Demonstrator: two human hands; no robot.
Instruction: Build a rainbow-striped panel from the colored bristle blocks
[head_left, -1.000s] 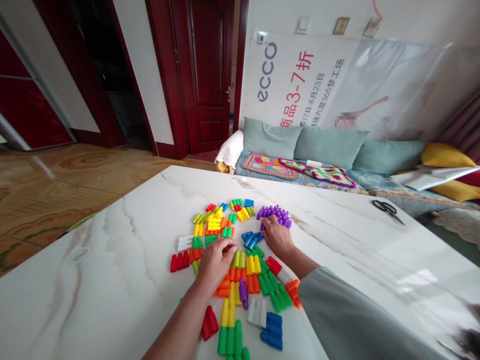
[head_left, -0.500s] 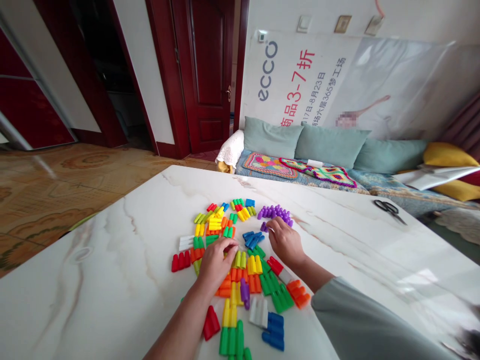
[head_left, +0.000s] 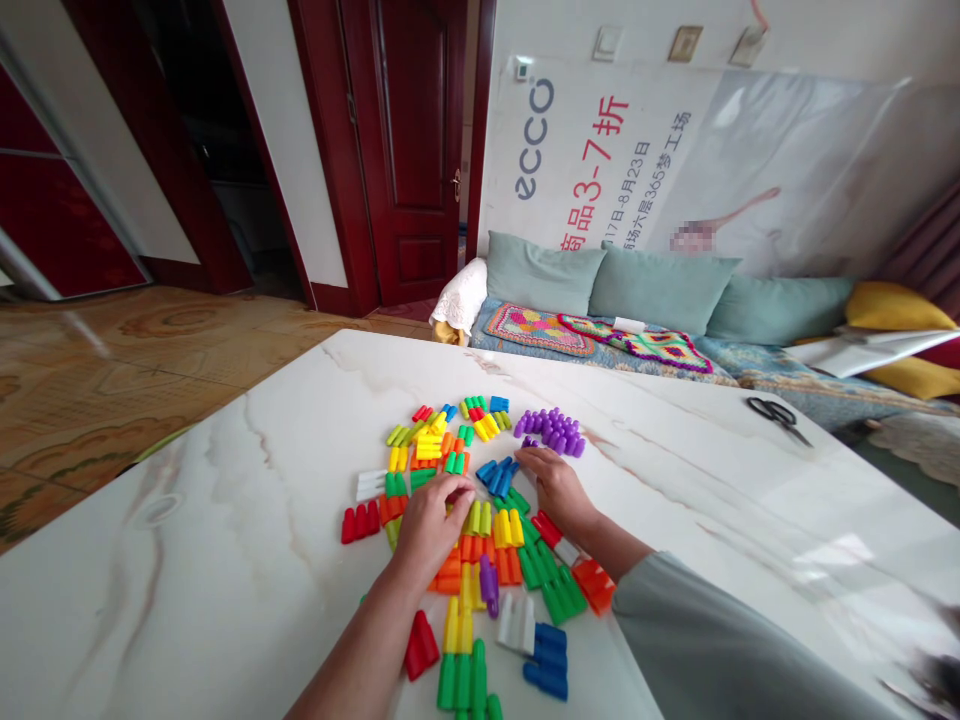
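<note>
My left hand (head_left: pixel 437 520) rests over the left middle of a pile of bullet-shaped plastic building blocks, its fingers curled and thumb drawn in. Whatever lies between its fingertips is too small to make out. My right hand (head_left: pixel 559 490) is closed, with its fingertips at the right end of a small cluster of blue blocks (head_left: pixel 495 477). Just beyond it sits a group of purple blocks (head_left: pixel 551 428). Green blocks (head_left: pixel 551 578) and yellow blocks (head_left: pixel 508 528) lie between and below the hands. A lone purple block (head_left: pixel 489 585) lies on top of the others.
White and blue blocks (head_left: pixel 546 660) lie near the front, red blocks (head_left: pixel 361 522) at the left. Black scissors (head_left: pixel 776 415) are on the right of the marble-patterned table (head_left: pixel 247 540). A sofa with cushions (head_left: pixel 667 290) stands behind.
My right hand has come slightly left and down from the purple blocks to the blue ones. The blue cluster has shifted a little left. My left hand has stayed almost still.
</note>
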